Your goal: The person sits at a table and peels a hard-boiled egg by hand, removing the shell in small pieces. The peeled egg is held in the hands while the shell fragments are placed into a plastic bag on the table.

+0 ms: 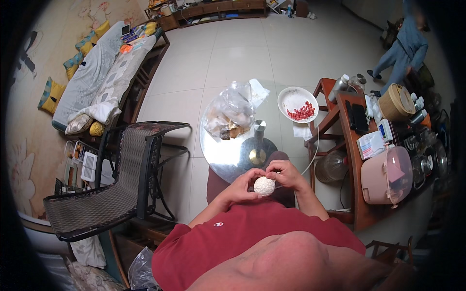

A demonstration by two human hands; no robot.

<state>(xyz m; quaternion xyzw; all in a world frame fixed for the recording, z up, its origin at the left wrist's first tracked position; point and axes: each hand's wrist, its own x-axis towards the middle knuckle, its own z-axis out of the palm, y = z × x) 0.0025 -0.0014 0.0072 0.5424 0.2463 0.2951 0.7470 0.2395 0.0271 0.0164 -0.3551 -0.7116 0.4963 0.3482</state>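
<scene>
A pale, round ball with a veined or string-like surface [264, 186] is held close to my body, above my lap. My left hand [248, 184] cups it from the left, thumb below and fingers above. At its upper right, my right hand [283, 172] has thumb and fingertips pinched together; whether something thin is between them is too small to tell. Beyond the hands stands a round glass table [222, 160], bearing clear plastic bags [233, 109] with brownish contents. A white plate [291, 95] with small red pieces [304, 112] lies at the table's far right.
A black mesh reclining chair [127, 171] stands at the left, near a covered wooden sofa [105, 80]. At the right, a wooden table [347, 145] carries a pink lidded box [382, 178], a woven container [397, 102] and bottles. Another person in blue [404, 51] is at the upper right.
</scene>
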